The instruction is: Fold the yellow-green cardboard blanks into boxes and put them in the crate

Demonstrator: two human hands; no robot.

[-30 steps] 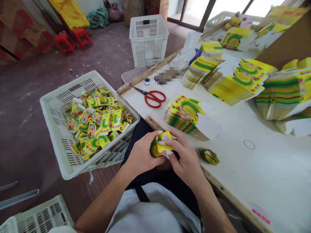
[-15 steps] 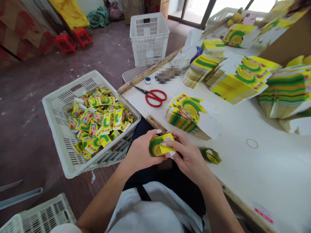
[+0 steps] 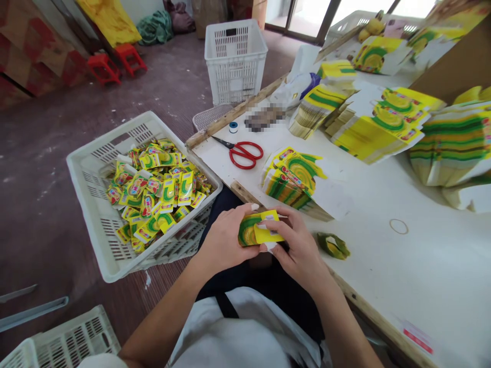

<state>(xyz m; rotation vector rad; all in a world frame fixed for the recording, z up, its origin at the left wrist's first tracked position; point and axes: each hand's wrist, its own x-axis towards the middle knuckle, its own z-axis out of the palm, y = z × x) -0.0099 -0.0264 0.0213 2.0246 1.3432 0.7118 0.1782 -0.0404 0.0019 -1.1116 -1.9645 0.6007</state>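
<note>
Over my lap, both hands grip one small yellow-and-green printed carton point(image 3: 249, 231). My left hand point(image 3: 224, 237) wraps its left end, thumb along the upper edge and fingers beneath. My right hand point(image 3: 297, 243) pinches the yellow flap with a barcode at the right end; white coverings show on some fingertips. To the right on the table lies a dark green folded leaf-like bundle point(image 3: 333, 245). Just beyond my hands stands a fanned stack of flat printed cartons point(image 3: 293, 176). What the held carton contains is hidden.
A white crate point(image 3: 95, 230) on the left holds many filled small cartons. Red-handled scissors point(image 3: 245, 155), a blue-and-white spool point(image 3: 233, 127) and a rubber band point(image 3: 399, 226) lie on the white table point(image 3: 383, 286). More carton stacks point(image 3: 383, 128) stand farther back. A wooden strip point(image 3: 245, 197) edges the table.
Both hands and the carton have shifted slightly to the right. The right fingers have moved a little over the barcode flap. Everything else stays in place.
</note>
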